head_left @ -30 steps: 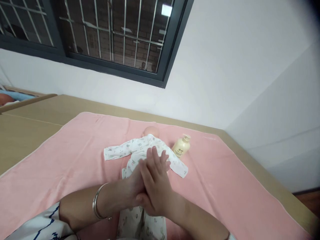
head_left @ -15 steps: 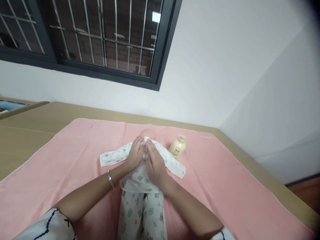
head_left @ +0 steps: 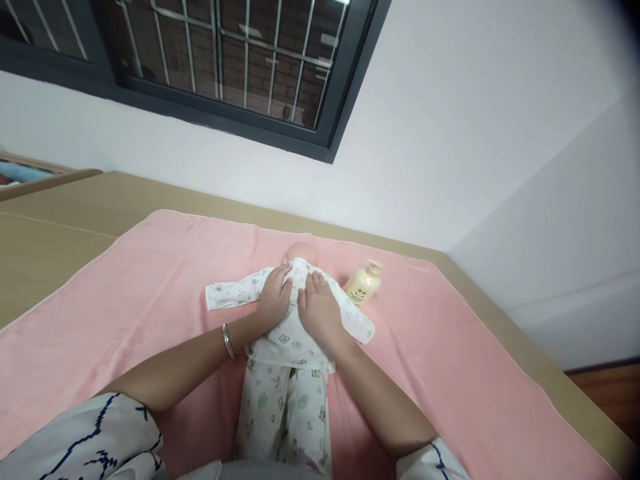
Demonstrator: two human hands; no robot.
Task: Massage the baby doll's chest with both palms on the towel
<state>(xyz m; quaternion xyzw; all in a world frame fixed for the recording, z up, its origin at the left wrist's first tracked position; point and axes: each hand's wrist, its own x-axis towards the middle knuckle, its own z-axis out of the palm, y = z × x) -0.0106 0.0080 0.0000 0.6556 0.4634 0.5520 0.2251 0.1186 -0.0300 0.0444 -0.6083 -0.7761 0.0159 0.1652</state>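
Note:
A baby doll [head_left: 285, 337] in a white patterned top and trousers lies stretched out, arms spread, its bald head [head_left: 302, 253] away from me. No face shows. My left hand [head_left: 275, 295] rests flat on the left of the doll's upper body, fingers extended. On the other side lies my right hand [head_left: 320, 308], palm down with straight fingers. A strip of the top is visible between both hands. Close to the doll's right-hand sleeve is a pale yellow pump bottle [head_left: 363, 283], tilted in view.
A pink blanket [head_left: 435, 373] covers much of the wooden surface [head_left: 55, 247] under the doll. Behind it rise a white wall [head_left: 415, 167] and a barred window with a dark frame [head_left: 225, 113]. At the far left, a wooden edge [head_left: 55, 181] borders some blue cloth.
My hands have moved apart and flattened onto the doll's upper body; before, they were tilted with palms facing each other. The camera view has shifted slightly.

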